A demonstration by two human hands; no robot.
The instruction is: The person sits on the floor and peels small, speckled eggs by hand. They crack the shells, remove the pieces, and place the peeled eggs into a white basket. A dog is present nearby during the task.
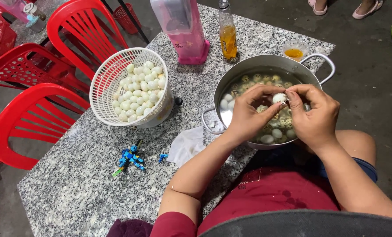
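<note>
Both my hands hold one small egg (pixel 279 98) over a steel pot (pixel 248 66). The egg is mostly white, with bits of speckled shell on it. My left hand (pixel 248 115) pinches it from the left, and my right hand (pixel 313 114) grips it from the right with the thumb on the shell. The pot holds water and several small eggs, some speckled and some white. A white plastic basket (pixel 102 83) to the left is piled with several peeled white eggs (pixel 139 92).
The speckled granite table (pixel 86 180) also carries a pink-based pitcher (pixel 180 26), an orange drink bottle (pixel 227 37), a small cup of orange liquid (pixel 294 50), a white tissue (pixel 186 145) and a small blue toy (pixel 130 159). Red plastic chairs (pixel 29 114) stand at the left.
</note>
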